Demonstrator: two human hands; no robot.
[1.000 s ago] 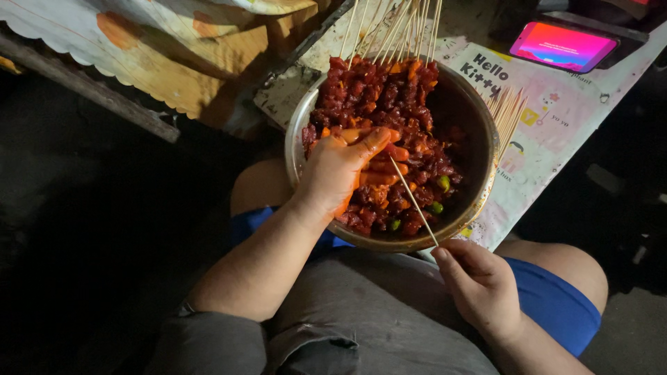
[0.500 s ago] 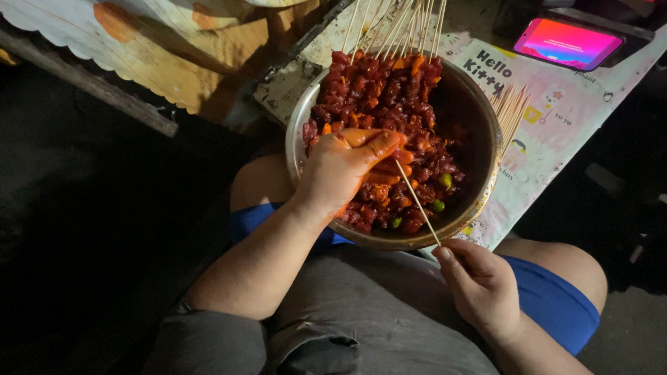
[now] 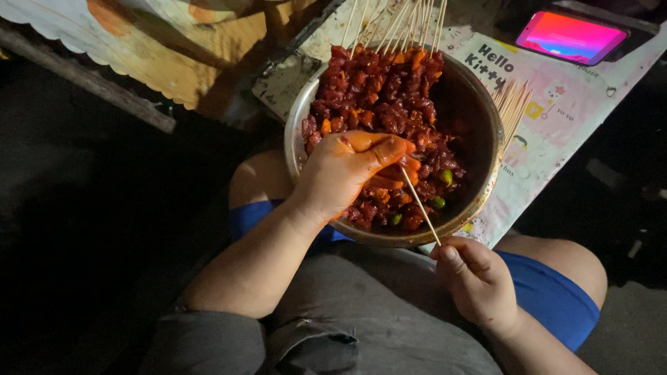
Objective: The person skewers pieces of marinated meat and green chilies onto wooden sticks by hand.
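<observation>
A round metal bowl (image 3: 488, 182) rests against my knees, full of red marinated meat chunks (image 3: 379, 90) with a few green bits. My left hand (image 3: 344, 170), smeared with orange sauce, reaches into the bowl and pinches a piece of meat at the tip of a thin wooden skewer (image 3: 420, 207). My right hand (image 3: 476, 278) grips the skewer's lower end just below the bowl's rim. Several finished skewers (image 3: 399, 24) lean over the far rim, sticks pointing away.
A patterned plastic sheet (image 3: 563, 111) covers the surface under the bowl. Loose bare skewers (image 3: 513, 104) lie right of the bowl. A lit phone (image 3: 570, 36) sits at the top right. A board with a scalloped cloth (image 3: 125, 48) runs along the upper left.
My left hand has shifted slightly on the meat at the skewer's tip. The right hand holds the skewer in about the same place.
</observation>
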